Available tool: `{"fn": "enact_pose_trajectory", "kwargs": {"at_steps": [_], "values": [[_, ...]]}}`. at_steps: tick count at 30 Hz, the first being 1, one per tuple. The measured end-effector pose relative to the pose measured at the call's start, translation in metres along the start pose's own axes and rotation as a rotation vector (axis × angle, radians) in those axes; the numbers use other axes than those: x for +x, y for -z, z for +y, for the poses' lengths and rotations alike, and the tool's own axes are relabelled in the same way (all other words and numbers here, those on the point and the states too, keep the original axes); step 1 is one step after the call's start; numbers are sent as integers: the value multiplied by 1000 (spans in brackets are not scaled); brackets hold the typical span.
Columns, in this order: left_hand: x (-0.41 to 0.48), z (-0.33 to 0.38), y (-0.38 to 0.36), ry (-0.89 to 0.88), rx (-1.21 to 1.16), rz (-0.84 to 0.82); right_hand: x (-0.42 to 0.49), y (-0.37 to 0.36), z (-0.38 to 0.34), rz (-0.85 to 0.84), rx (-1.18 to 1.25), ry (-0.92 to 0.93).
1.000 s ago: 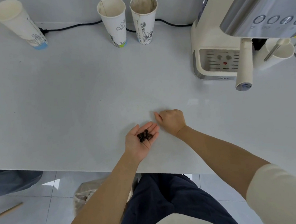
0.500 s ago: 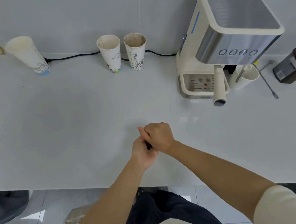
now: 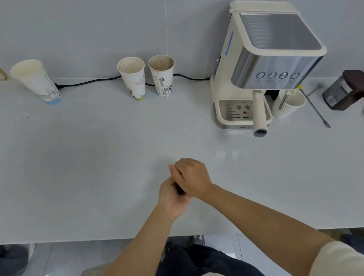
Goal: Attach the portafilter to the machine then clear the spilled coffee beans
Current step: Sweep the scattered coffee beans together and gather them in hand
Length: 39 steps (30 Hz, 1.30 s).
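Two hands meet above the grey counter (image 3: 71,167), near its front edge. The left hand (image 3: 170,195) is cupped palm up; the right hand (image 3: 192,178) lies curled over it, pressed against the palm. A dark sliver of coffee beans (image 3: 179,191) shows in the gap between them (count not visible).

One coffee machine (image 3: 264,67) stands at the back right of the counter. One portafilter (image 3: 259,115) is mounted at its front, handle pointing toward the viewer. One white mug (image 3: 289,104) sits just right of the handle, and one long spoon (image 3: 317,111) lies beyond it.

Three paper cups stand along the wall: one tilted cup (image 3: 36,82) at the left, and two upright cups (image 3: 132,78) side by side near the centre. One black cable (image 3: 86,82) runs behind them.
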<state>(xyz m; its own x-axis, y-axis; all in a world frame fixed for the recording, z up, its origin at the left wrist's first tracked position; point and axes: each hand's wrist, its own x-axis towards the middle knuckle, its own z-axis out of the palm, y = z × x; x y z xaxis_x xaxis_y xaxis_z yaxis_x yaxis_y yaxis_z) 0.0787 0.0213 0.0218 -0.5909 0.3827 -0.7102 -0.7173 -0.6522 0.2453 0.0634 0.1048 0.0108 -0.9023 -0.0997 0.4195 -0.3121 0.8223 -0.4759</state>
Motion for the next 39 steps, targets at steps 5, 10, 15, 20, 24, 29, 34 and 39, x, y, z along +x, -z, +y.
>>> {"fn": "enact_pose_trajectory", "kwargs": {"at_steps": [5, 10, 15, 20, 24, 29, 34, 39], "values": [[-1, 0, 10, 7, -10, 42, 16, 22, 19, -126, 92, -258], [2, -2, 27, 11, -20, 71, 15, 37, 50, -343, -12, -425], [1, -1, 35, 16, -10, 80, -2, 31, 55, -709, -76, -433], [0, 5, 44, 6, -34, 71, -11, 16, 51, -864, -138, -356], [0, 8, 49, -8, -66, 72, -10, 10, 47, -892, -233, -293], [-3, 12, 54, -16, -74, 70, -7, 8, 44, -901, -264, -280], [-10, 18, 59, -44, -90, 68, -6, 4, 35, -824, -119, -365], [-15, 26, 67, -90, -116, 65, 6, 1, -9, -687, 139, -326]]}}
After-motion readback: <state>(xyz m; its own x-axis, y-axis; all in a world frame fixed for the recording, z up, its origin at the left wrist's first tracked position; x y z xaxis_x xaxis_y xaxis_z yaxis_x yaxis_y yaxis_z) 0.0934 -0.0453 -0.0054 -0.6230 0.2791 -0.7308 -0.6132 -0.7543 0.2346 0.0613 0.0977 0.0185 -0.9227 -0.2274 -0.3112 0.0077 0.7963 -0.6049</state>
